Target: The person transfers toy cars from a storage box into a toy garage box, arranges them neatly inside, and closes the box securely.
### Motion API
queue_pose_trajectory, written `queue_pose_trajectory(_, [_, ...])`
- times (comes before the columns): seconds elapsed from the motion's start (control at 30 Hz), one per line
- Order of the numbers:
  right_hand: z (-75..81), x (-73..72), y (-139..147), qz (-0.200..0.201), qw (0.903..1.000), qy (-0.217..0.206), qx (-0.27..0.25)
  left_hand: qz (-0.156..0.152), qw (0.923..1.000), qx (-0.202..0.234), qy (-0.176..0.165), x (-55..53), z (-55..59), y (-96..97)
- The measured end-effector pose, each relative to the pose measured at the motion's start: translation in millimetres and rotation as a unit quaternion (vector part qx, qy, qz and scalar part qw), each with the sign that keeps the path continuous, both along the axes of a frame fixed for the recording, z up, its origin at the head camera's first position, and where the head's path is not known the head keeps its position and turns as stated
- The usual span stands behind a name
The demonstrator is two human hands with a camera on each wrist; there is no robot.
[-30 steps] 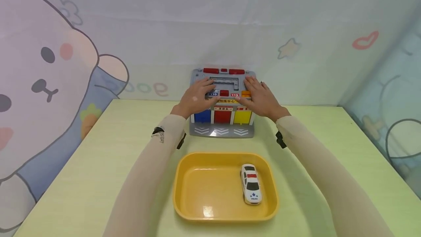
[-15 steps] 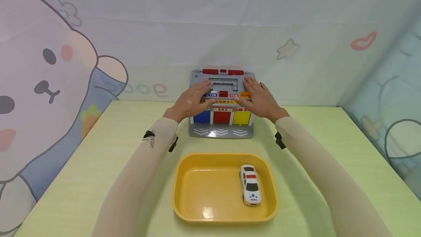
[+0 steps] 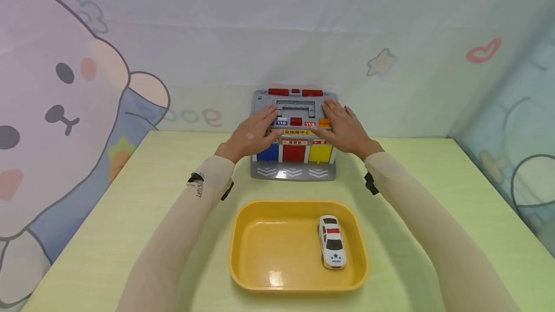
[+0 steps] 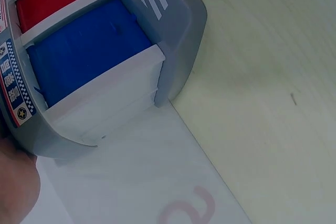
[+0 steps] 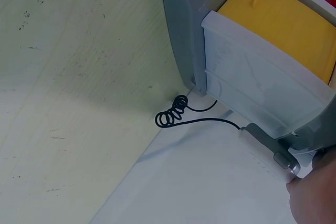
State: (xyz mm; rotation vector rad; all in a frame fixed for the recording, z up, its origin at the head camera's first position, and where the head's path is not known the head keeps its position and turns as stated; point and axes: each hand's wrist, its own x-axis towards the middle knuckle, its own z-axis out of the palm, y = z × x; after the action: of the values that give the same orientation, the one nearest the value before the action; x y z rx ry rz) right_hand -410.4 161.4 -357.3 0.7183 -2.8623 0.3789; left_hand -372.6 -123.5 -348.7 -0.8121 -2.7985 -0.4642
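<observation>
A toy garage with a grey roof and blue, red and yellow doors stands at the back of the table. My left hand lies over the left part of its roof, fingers extended and thumb near the front edge. On the right part of the roof rests my right hand, fingers straight, beside an orange piece. The blue door shows in the left wrist view, the yellow door in the right wrist view. Both doors are down.
In front of the garage is a yellow tray holding a white toy police car at its right side. A small grey handset on a coiled black cord hangs at the garage's right side. A printed cloth hangs behind the table.
My left hand and forearm have shifted slightly left, with the fingers still over the roof. The right hand, the garage, tray and car stay in place.
</observation>
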Motion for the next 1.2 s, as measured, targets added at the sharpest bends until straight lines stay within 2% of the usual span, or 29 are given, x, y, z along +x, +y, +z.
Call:
queue_pose_trajectory(0.33, [2.3, 2.5, -0.8, -0.003, 1.0000, -0.003, 0.000, 0.007, 0.9999, 0.005, -0.013, 2.3, 2.6, 1.6])
queue_pose_trajectory(1.0, [-4.8, 1.0, 0.0, 0.002, 0.9999, 0.002, -0.011, 0.017, 0.9990, 0.030, -0.027, 0.1, 0.9, 2.6])
queue_pose_trajectory(1.2, [-2.8, 0.0, -2.0, -0.001, 1.0000, 0.006, -0.006, 0.024, 0.9984, 0.027, -0.044, 2.2, 7.5, 2.0])
